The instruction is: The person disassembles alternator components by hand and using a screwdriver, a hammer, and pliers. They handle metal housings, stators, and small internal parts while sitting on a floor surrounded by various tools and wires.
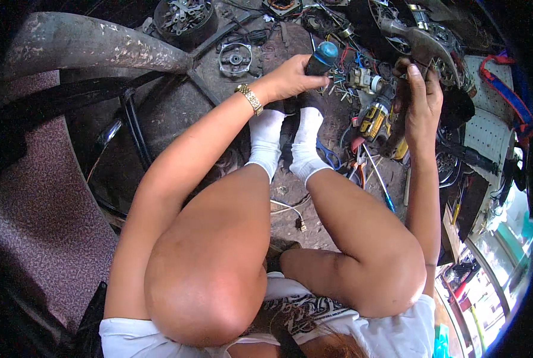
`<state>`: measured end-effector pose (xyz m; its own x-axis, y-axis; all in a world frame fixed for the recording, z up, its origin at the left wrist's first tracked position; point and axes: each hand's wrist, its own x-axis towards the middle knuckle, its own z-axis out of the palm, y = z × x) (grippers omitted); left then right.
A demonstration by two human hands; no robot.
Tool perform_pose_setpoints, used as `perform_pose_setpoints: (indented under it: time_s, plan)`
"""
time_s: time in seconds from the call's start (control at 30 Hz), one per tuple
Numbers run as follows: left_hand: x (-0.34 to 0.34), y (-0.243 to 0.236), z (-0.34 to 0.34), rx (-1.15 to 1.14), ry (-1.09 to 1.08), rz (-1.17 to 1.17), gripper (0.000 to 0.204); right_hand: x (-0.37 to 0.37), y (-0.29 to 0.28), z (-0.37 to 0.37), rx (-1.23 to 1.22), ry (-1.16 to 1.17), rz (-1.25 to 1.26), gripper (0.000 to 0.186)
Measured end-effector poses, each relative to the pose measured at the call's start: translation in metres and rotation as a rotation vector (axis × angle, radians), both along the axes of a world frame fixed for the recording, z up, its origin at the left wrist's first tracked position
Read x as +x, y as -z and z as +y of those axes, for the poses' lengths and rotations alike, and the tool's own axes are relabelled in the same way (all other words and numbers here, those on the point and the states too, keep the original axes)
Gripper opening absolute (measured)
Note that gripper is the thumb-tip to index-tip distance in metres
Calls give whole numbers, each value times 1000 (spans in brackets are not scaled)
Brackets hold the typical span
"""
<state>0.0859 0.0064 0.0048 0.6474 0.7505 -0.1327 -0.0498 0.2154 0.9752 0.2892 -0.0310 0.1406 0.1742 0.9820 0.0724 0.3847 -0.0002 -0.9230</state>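
My left hand (290, 79), with a gold watch on its wrist, is wrapped round a screwdriver (325, 55). Its thick grip is black with a rounded blue end turned up toward me; the shaft and tip are out of sight. On the right, my right hand (423, 98) is closed on a claw hammer (424, 45), gripping it close under the metal head. The hammer head is raised to the right of the screwdriver, apart from it. Below my left hand, my feet in white socks (266, 140) rest near a dark object that I cannot make out.
A yellow-and-black power drill (374, 119), blue-handled scissors (329, 154) and a long screwdriver (381, 182) lie on the floor by my right foot. Loose screws and wires surround them. A round metal motor cover (235, 59) and a bin of metal parts (185, 19) stand farther left.
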Motion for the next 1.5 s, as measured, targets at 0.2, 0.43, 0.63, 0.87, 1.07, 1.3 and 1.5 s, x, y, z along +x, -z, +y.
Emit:
perform_pose_setpoints:
  time_s: [0.2, 0.43, 0.63, 0.87, 1.07, 1.3, 1.5]
  plan:
    - [-3, -11, 1, -9, 8, 32, 14, -1, -3, -2, -17, -3, -12, 34]
    - [-3, -4, 0, -24, -32, 26, 21, -4, -4, -4, -72, 30, 24, 32]
    - [-5, -6, -1, -41, -34, 8, 15, 0, -5, -4, -84, -2, -23, 37]
    - [-43, -2, -6, -300, -353, -313, 17, 23, -6, -8, -106, -28, -105, 36]
    - [-68, -11, -8, -220, -403, -455, 15, 24, 11, -25, -280, 83, 98, 29]
    - [-49, -5, -5, -130, -297, -213, 22, 18, 22, -30, -260, 108, 143, 27]
    - [-38, 7, 11, -166, -196, -27, 23, 22, 26, -30, -226, 121, 180, 26]
